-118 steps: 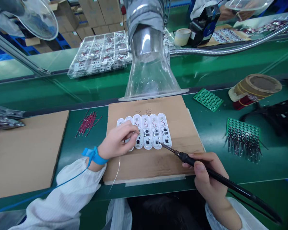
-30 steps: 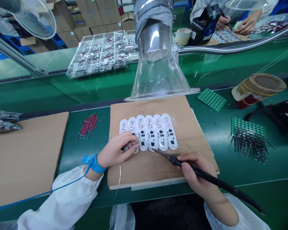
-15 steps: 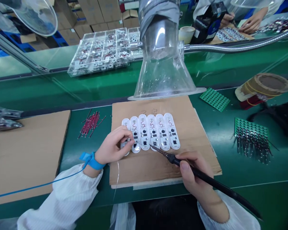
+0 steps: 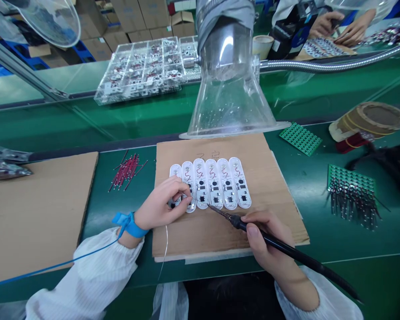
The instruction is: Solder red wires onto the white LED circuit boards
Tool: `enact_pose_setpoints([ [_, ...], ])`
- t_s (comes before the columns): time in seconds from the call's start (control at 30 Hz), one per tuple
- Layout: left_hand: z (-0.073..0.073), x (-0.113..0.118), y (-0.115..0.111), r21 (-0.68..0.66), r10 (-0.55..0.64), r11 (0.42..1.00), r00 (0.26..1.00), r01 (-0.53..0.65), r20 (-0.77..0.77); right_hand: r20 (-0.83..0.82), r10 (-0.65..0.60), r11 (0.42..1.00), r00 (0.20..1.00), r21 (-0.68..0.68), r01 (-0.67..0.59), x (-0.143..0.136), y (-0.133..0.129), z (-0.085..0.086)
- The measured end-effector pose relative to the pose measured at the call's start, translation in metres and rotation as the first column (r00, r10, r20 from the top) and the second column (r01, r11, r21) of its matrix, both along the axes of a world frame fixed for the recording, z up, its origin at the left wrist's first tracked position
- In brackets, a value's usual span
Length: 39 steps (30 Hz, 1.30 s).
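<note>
Several white oblong circuit boards (image 4: 216,186) lie side by side on a cardboard sheet (image 4: 253,222). My left hand (image 4: 163,204) rests on the leftmost boards and pinches a thin solder wire (image 4: 165,244) that trails down over the cardboard edge. A blue wrist strap (image 4: 128,223) circles that wrist. My right hand (image 4: 270,242) grips a black soldering iron (image 4: 286,251); its tip touches the lower end of a board near the row's middle.
A clear fume hood (image 4: 231,89) hangs just behind the cardboard. Red wire pieces (image 4: 126,171) lie to the left, beside another cardboard sheet (image 4: 36,209). Green boards (image 4: 300,138), a pinned green board (image 4: 351,189) and tape rolls (image 4: 370,120) sit right. Another person's hands (image 4: 340,24) work far behind.
The iron's tip has stepped leftward along the row of boards, from the right-hand boards toward the middle. My left hand stays on the leftmost boards with the wire.
</note>
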<state>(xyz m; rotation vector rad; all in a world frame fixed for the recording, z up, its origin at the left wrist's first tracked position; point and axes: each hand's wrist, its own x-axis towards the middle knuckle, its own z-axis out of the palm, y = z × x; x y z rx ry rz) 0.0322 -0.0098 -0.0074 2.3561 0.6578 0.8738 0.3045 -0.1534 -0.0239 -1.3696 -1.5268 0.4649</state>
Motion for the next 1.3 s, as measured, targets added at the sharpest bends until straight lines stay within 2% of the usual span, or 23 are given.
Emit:
enact_pose_setpoints([
  [0.6,-0.001,-0.002,0.0,-0.014,-0.01,1.0,1.0,0.01,-0.012,-0.07,-0.011,0.999,0.997,-0.034,0.009,0.002,-0.006,-0.01],
  [0.83,-0.001,-0.001,0.0,-0.022,-0.014,1.0,0.999,0.013,-0.038,0.015,0.015,0.999,1.0,-0.036,-0.015,0.0,-0.001,-0.001],
  [1.07,-0.002,-0.001,0.0,-0.016,-0.013,1.0,1.0,0.012,-0.027,-0.036,0.015,0.998,0.999,-0.053,-0.017,0.001,-0.005,-0.007],
  [1.3,0.0,-0.001,0.0,-0.007,-0.012,1.0,0.998,0.012,-0.054,0.002,0.041,0.998,0.999,-0.057,-0.041,0.0,-0.002,-0.002],
])
